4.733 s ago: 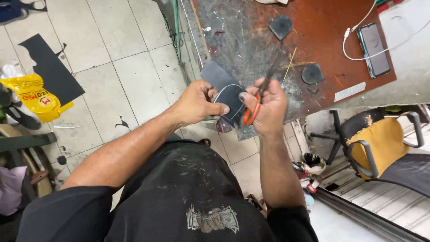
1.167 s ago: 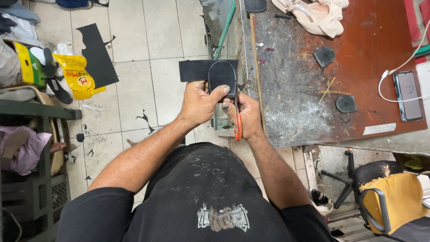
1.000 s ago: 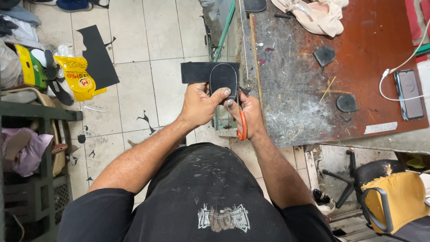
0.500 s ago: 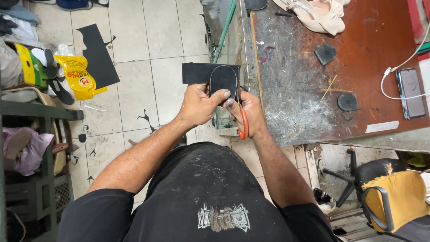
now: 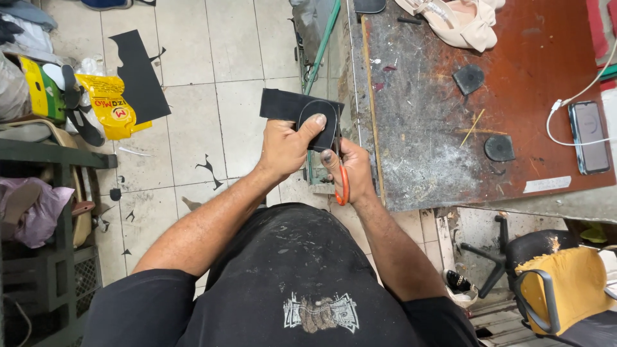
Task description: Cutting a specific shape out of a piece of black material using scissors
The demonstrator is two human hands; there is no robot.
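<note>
My left hand [image 5: 287,146] grips a black rubber sheet [image 5: 286,105] with an oval outline drawn on it, thumb pressed on the oval. My right hand [image 5: 350,168] is closed around orange-handled scissors [image 5: 343,186], whose blades reach up along the sheet's right edge. Both hands hover over the tiled floor, just left of the workbench [image 5: 443,148].
On the bench lie beige sandals [image 5: 453,22], two small black rubber pieces [image 5: 469,78] [image 5: 499,148], a thin stick [image 5: 472,127] and a phone [image 5: 589,136] on a white cable. A black offcut [image 5: 138,74] and yellow bag [image 5: 110,103] lie on the floor left. A yellow-covered chair [image 5: 565,292] stands lower right.
The view shifted from an earlier angle. Over the last second the hands and sheet have stayed almost still, with the scissors working along the sheet's right edge.
</note>
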